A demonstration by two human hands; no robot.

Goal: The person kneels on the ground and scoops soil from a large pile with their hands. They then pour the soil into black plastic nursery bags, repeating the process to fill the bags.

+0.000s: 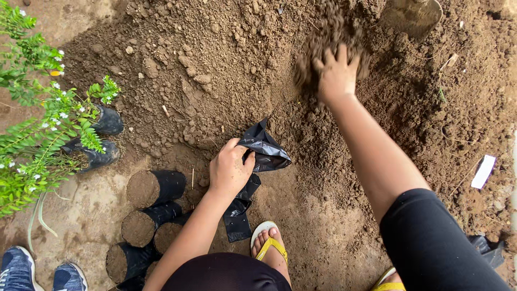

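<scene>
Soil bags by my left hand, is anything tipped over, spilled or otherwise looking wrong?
The filled black bags lie on their sides, soil ends exposed, none visibly spilled. The left hand grips an empty, crumpled black bag. Nothing looks damaged.

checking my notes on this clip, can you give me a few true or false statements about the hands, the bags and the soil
1. The left hand grips an empty black plastic bag. True.
2. The right hand rests on a knee. False: it reaches into the loose brown soil heap.
3. Soil-filled black plastic bags lie on their sides at the left. True.
4. The potted green plants bear red flowers. False: the flowers are small and white.
</scene>
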